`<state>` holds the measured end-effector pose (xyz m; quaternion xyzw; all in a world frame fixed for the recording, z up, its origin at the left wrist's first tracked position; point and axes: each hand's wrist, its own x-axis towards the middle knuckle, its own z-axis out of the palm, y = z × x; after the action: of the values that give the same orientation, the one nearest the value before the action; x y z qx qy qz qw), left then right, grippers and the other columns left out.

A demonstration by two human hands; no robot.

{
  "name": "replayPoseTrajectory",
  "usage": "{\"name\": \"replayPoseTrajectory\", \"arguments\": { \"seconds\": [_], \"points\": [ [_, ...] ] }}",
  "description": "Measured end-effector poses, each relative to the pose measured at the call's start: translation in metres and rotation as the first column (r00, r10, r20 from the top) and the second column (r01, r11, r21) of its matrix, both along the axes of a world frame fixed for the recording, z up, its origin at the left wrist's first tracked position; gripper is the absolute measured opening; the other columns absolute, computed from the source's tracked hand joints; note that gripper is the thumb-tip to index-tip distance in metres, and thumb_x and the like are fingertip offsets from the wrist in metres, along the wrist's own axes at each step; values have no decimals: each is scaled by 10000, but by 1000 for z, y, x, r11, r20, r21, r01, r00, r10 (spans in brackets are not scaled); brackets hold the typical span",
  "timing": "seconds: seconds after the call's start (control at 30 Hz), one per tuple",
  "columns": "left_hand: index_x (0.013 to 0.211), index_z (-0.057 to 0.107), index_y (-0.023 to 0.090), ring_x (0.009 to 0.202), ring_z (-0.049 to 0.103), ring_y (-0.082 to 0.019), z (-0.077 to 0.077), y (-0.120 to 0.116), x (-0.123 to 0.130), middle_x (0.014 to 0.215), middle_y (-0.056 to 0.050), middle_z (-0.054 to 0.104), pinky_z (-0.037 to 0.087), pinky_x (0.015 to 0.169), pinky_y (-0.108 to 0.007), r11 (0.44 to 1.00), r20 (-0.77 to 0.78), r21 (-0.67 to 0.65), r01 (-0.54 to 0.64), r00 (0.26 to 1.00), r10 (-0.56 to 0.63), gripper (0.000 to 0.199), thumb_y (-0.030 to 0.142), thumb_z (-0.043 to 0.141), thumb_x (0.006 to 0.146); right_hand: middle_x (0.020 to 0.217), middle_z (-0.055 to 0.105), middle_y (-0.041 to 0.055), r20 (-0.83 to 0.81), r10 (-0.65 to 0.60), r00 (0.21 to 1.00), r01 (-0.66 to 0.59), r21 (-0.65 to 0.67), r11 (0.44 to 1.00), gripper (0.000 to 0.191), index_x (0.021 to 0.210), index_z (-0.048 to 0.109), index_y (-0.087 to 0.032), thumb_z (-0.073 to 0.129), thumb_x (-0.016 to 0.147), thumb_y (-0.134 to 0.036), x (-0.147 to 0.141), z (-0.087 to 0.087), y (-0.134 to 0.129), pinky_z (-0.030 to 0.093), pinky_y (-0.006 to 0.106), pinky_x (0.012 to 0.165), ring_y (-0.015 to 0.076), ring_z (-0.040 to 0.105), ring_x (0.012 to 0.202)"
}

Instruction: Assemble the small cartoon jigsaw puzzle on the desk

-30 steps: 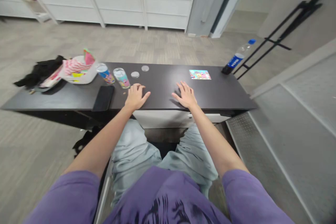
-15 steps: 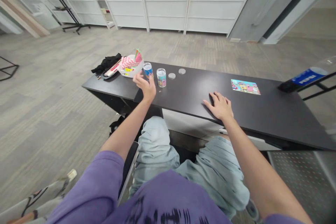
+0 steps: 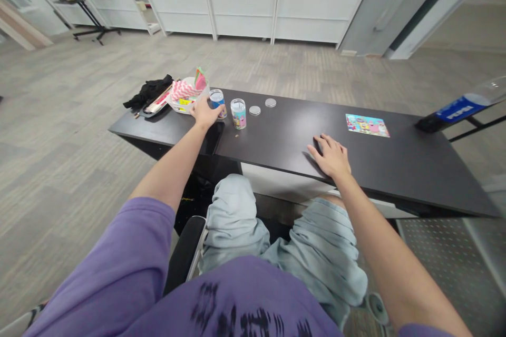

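My left hand is at the blue printed can, its thumb across the can's front and its fingers along the left side, partly hidden. Just right of it stands a clear-topped can with a colourful cartoon print. Two round silver lids, a nearer one and a farther one, lie flat beside the cans. My right hand rests on the dark tabletop near the front edge, fingers spread, holding nothing.
A white basket with a pink striped item and small packets stands left of the cans, beside black cloth. A dark flat object lies at the front edge. Toward the right are a cartoon card and a tilted Pepsi bottle.
My left hand has moved left and closed in around the blue can, uncovering the dark flat object. My right hand stays on the tabletop. The view has shifted slightly.
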<state>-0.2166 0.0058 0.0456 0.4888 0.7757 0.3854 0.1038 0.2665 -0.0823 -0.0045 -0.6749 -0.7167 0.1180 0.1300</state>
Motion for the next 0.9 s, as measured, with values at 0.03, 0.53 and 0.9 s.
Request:
{"name": "replayPoseTrajectory", "arguments": {
  "seconds": [0.03,0.53,0.9],
  "points": [
    [1489,743,201,1761,632,-507,-2,2,0,1696,-248,804,312,1564,-776,1000,5,23,-7,1000,7,570,311,984,984,2066,538,189,1,2,1000,-2,-2,1000,1067,1891,735,-227,325,1102,-817,-1,1,-1,328,718,1615,477,485,1936],
    [1670,586,311,1622,678,-393,19,-39,59,1684,-133,681,564,1422,-668,696,-363,498,517,853,-375,757,664,940,1101,2050,560,222,-1,16,1000,-16,5,1000,859,1871,739,-183,423,1218,-644,-6,10,-4,364,709,1585,472,515,1916],
    [1611,785,245,1496,769,-529,-22,-56,186,1592,-241,779,608,1277,-758,685,-538,-42,727,562,-629,542,271,807,1069,2066,569,161,7,14,1000,-14,-1,1000,660,1915,701,-217,549,1393,-592,-9,11,-3,362,553,1590,357,503,1933]
  ]
}}
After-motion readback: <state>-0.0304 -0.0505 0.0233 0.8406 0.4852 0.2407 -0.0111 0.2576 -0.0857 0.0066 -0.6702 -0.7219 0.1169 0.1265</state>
